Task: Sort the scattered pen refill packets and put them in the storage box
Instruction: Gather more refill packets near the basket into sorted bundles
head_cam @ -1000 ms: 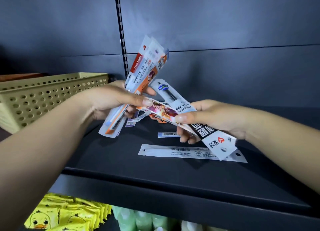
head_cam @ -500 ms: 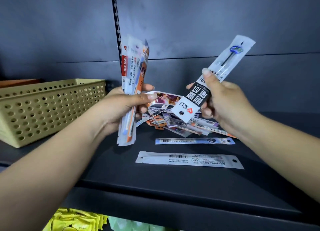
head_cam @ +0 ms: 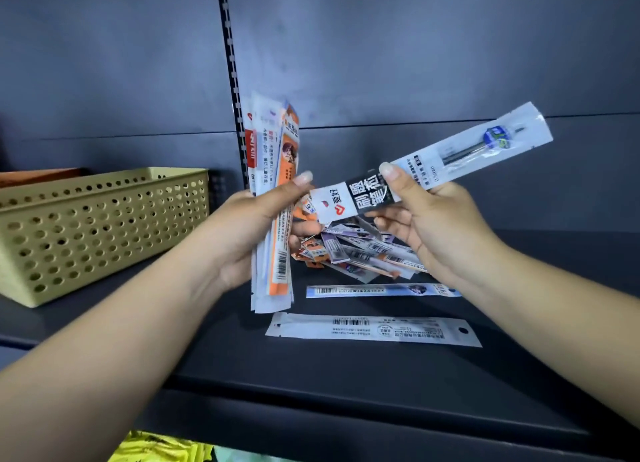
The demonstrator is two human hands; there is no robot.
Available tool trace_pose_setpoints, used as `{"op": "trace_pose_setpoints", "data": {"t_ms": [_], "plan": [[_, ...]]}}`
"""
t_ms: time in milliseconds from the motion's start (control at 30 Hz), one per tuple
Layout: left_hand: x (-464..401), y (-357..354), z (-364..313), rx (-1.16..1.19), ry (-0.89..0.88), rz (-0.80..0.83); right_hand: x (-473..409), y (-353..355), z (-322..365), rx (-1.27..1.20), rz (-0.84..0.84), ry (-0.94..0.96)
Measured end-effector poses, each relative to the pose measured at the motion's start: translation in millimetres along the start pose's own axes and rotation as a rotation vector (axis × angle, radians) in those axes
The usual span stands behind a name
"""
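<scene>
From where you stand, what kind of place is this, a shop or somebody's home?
Probably a shop, perhaps its stationery aisle. The dark metal shelf hangs from a slotted upright, barcoded pen refill packets lie piled on it, and more packaged goods sit on the shelf below.

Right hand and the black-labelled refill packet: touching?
Touching. The head view shows the right hand pinching the black-labelled refill packet, thumb on top, fingers curled beneath.

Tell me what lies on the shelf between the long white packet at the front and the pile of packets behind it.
In the head view, one blue-tinted packet lies crosswise between them.
</scene>
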State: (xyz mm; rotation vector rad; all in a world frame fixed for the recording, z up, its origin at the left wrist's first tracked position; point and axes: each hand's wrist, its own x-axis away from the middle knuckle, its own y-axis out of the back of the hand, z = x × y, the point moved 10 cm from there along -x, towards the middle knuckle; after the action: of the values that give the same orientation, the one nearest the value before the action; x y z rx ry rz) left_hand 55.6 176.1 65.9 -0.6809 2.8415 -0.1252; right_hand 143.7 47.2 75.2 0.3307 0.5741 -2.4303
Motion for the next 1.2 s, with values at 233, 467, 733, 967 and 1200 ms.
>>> {"op": "trace_pose_setpoints", "data": {"t_ms": [233, 467, 733, 967, 1200], "plan": [[2, -10, -7, -0.122, -0.039, 0.049, 1, -7, -9, 0.121, 0.037, -0.066], [0, 7, -16, -0.357, -0.07, 0.133, -8, 34, 104, 0.843, -0.121, 0.394], [4, -10, -20, -0.621, -0.115, 0.3, 17, -20, 0, 1.398, 0.642, -0.097], [2, -3, -14, -0.489, -0.055, 0.235, 21, -29, -18, 1.165, 0.7, -0.15], [4, 52, 16, -0.002, 0.09, 0.06, 36, -5, -57, 1.452, 0.741, -0.406]]}}
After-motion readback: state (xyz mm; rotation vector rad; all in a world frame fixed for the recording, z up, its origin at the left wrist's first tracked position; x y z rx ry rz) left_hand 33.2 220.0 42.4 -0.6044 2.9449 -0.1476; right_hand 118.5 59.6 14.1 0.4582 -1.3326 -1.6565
